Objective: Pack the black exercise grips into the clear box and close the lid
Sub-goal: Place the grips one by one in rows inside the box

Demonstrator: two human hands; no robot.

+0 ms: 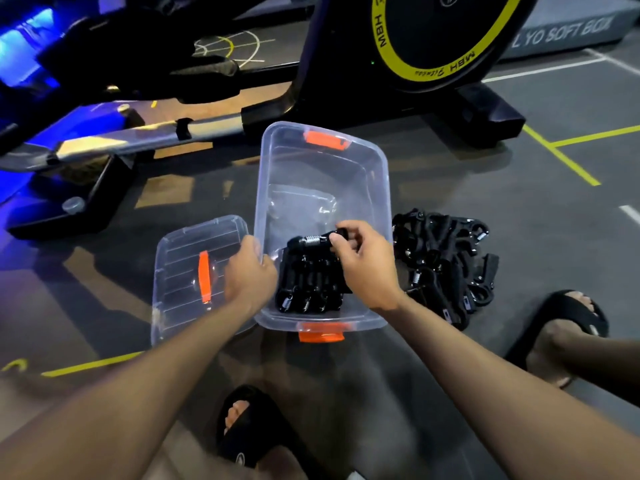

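Observation:
The clear box with orange latches stands open on the floor at centre. Several black exercise grips lie packed in a row in its near end. My right hand pinches one black grip with a metal spring and holds it over the packed row inside the box. My left hand grips the box's left wall near its front. A pile of loose black grips lies on the floor just right of the box. The clear lid with an orange handle lies flat to the left of the box.
A rowing machine rail runs across the upper left, and an exercise bike with a yellow-rimmed flywheel stands behind the box. My feet in black slides sit at the lower right and bottom centre. Yellow floor lines cross the grey floor.

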